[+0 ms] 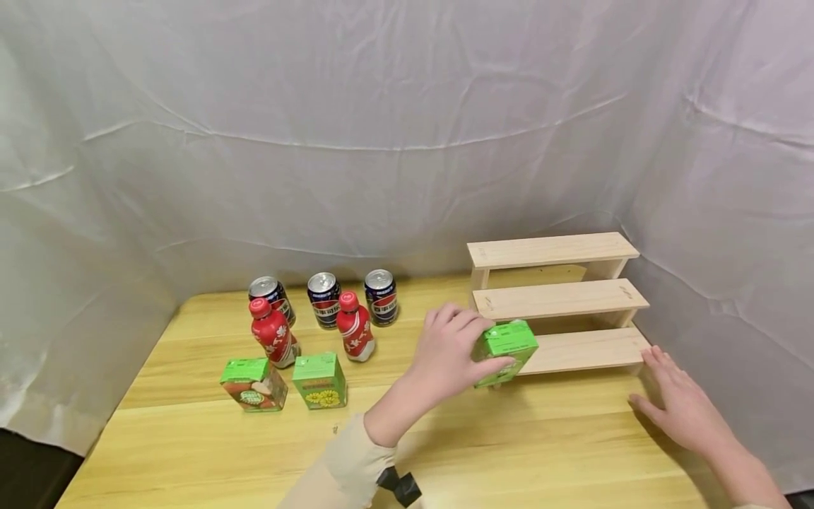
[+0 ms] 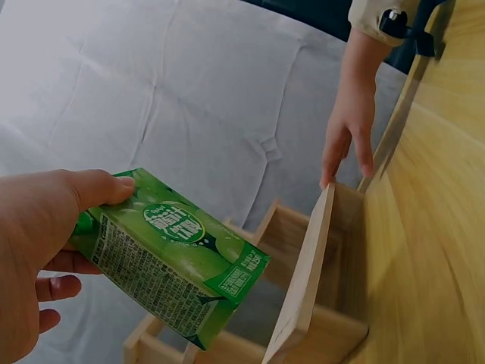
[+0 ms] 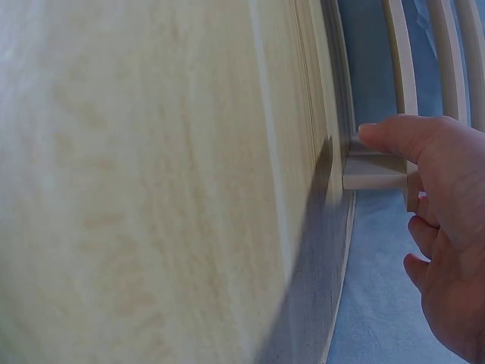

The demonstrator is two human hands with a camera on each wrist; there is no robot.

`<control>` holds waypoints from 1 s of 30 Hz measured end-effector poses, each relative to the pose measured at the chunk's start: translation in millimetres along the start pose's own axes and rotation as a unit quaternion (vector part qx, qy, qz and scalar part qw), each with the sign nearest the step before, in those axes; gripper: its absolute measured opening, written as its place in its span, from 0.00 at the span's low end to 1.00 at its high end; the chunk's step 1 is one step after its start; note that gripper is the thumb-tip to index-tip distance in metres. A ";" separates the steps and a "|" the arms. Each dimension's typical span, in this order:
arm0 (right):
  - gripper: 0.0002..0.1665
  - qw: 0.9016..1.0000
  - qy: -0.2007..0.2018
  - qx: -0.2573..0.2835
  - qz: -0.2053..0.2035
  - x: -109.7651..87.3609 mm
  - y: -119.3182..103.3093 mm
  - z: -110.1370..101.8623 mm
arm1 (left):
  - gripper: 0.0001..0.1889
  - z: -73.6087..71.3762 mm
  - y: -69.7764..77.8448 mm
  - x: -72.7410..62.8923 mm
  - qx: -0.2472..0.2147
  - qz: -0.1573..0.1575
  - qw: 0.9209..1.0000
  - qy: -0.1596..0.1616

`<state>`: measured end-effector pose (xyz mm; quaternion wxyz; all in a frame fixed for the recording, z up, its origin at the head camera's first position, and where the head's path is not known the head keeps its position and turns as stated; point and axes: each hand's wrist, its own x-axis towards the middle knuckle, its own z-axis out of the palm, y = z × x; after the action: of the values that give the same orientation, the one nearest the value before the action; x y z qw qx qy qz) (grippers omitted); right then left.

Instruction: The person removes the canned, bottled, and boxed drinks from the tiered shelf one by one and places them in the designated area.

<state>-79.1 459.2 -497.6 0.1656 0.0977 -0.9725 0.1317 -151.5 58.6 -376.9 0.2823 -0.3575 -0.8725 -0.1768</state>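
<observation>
In the head view my left hand (image 1: 448,350) grips a green juice box (image 1: 509,339) at the front left of a three-step wooden shelf (image 1: 562,302). The left wrist view shows the thumb on the printed face of the juice box (image 2: 174,243), which is tilted and held off the shelf's lowest board (image 2: 303,280). My right hand (image 1: 683,406) touches the right end of that lowest board with its fingers. In the right wrist view, the thumb (image 3: 394,135) and fingers of this hand lie about the board's end, with the fingertips partly hidden.
To the left on the wooden table (image 1: 210,452) stand several drinks: dark blue cans (image 1: 324,300) at the back, two red bottles (image 1: 356,329) before them, and two juice boxes (image 1: 321,382) in front. Grey cloth (image 1: 381,177) hangs behind and on both sides.
</observation>
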 end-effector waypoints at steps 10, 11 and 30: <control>0.50 1.000 -0.010 0.003 0.011 -2.6 -0.6 3.6 | 0.28 -20.5 -28.0 -23.2 -0.008 -0.014 1.000 0.005; 0.50 1.000 -0.009 0.002 0.010 -2.3 -0.3 3.5 | 0.28 -22.7 -30.6 -24.9 -0.006 -0.014 1.000 0.006; 0.50 1.000 -0.013 -0.004 0.009 0.2 -0.4 2.2 | 0.28 -38.6 -70.3 -62.0 0.036 -0.023 0.999 -0.017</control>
<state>-79.9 458.1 -499.5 0.1525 0.0904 -0.9758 0.1282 -152.0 -41.4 -392.7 0.2755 -0.3302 -0.8910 -0.1457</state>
